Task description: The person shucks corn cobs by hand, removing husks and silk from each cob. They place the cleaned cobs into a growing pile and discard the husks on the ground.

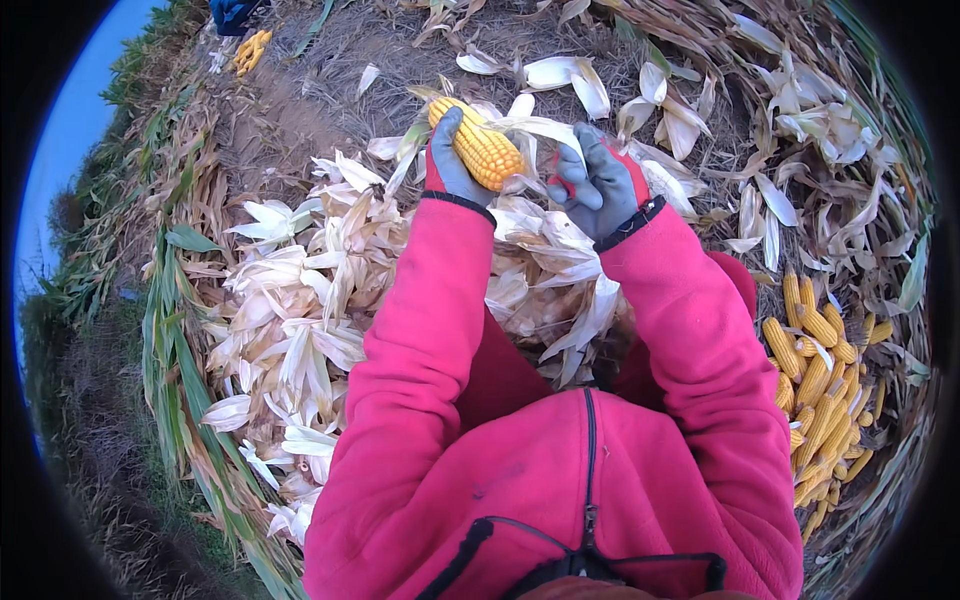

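An ear of corn (482,148), its yellow kernels bare, rests in my left hand (450,168). That hand wears a grey and red glove and wraps round the cob from the left, thumb on top. Some pale husk still shows at the cob's far end. A strip of pale husk (545,127) stretches from beside the cob to my right hand (603,188), gloved the same way. The right fingers are curled closed on the strip. Whether the strip is still joined to the cob is hard to tell.
Loose husks (290,270) lie heaped at the left and between my legs. A pile of husked corn ears (822,400) sits at my right. A smaller corn pile (251,52) lies far left. Dry stalks (800,90) cover the ground at the far right.
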### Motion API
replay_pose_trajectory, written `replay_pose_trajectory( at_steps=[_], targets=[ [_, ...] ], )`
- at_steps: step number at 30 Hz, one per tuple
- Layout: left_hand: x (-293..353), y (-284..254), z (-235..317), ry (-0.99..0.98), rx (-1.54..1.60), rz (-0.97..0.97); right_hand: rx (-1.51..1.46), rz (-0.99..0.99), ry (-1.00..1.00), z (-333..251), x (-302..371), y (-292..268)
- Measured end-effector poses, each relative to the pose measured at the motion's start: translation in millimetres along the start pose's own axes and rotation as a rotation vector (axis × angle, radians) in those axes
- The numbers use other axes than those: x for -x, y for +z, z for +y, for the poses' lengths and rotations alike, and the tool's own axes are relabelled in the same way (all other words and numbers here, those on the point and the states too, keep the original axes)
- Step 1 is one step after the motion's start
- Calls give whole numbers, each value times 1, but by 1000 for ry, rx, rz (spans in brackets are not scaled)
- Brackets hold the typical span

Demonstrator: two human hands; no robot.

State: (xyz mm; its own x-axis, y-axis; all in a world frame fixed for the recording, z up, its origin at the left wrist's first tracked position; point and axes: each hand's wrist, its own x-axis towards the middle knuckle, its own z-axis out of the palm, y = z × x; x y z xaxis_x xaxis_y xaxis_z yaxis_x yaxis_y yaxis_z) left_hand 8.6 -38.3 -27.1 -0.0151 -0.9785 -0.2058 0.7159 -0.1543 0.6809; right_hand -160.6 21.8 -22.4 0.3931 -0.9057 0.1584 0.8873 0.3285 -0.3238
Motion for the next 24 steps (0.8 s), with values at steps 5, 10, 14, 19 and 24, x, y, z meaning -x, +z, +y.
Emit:
replay_pose_trajectory(
  at_steps=[5,10,14,19,24],
  targets=[
    [-17,-11,4,288,-191,139,-47,-197,684,32,43,46],
    [-42,-55,54,188,51,133,850,-22,864,40,64,60],
    [-39,-67,61,287,131,98,1566,26,512,18,43,-15],
    [-24,-40,50,378,77,-2,2394,-333,702,41,73,-15],
    [3,-22,60,368,5,-113,2427,117,431,-12,54,-16]
  ],
)
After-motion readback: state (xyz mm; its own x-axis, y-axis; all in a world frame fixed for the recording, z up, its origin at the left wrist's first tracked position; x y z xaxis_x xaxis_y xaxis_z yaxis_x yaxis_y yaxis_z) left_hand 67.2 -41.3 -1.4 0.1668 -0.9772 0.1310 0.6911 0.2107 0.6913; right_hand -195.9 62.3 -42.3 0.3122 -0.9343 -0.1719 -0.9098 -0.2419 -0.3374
